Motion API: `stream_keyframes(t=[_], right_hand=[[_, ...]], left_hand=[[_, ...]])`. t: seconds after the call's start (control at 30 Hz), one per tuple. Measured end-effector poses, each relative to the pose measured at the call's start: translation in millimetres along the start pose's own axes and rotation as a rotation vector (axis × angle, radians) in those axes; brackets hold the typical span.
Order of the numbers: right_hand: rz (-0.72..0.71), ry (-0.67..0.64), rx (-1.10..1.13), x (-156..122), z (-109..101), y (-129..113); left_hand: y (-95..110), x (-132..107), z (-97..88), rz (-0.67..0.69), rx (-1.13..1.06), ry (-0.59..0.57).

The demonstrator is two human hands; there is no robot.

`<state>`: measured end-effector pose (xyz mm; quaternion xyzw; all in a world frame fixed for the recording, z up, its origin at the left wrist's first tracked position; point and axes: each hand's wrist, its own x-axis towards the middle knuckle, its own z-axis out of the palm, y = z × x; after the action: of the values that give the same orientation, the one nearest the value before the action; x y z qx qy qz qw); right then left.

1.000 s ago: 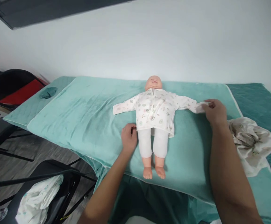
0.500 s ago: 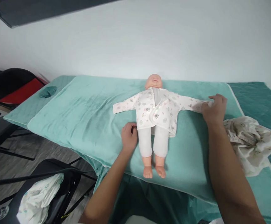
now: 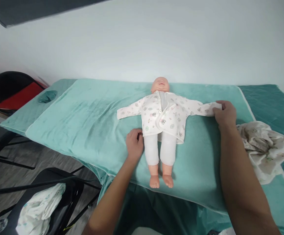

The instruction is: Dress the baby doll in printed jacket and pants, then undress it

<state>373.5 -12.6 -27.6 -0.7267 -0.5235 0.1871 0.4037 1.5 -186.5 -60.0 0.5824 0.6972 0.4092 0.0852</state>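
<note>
A baby doll (image 3: 160, 85) lies on its back on the green bed cover (image 3: 93, 111), its feet toward me. It wears white trousers (image 3: 151, 148) and a printed white shirt (image 3: 154, 114) with both sleeves spread sideways. My right hand (image 3: 225, 114) pinches the cuff of the sleeve on the right between thumb and fingers. Close to the shirt's lower left corner, my left hand (image 3: 134, 143) rests on the cover with its fingers curled in; what they hold, if anything, is hidden.
A crumpled printed cloth (image 3: 266, 147) lies beside my right forearm. Below on the left, a black chair (image 3: 58, 176) holds another bunched white cloth (image 3: 40, 209). The wall (image 3: 142, 39) runs along the bed's far side, and a dark panel (image 3: 39, 9) hangs at the upper left.
My right hand's fingers, spread over the sleeve end before, have closed on the cuff. The left hand and the doll have stayed in place.
</note>
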Motion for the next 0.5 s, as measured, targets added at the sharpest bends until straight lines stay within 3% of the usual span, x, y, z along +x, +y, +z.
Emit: stream_keyframes(t=[0.17,0.37,0.5], right_hand=[[-0.018,0.035,0.28,9.9,17.3,8.9],[-0.117,0.096,0.302,15.9,21.4,18.8],[-0.147,0.068,0.298,17.9,22.0,20.8]], left_hand=[[1.9,0.2,-1.2,0.005,-0.005,-0.003],[1.3,-0.1,-1.1,0.008,0.005,-0.014],[1.0,0.2,-0.8,0.018,0.011,-0.015]])
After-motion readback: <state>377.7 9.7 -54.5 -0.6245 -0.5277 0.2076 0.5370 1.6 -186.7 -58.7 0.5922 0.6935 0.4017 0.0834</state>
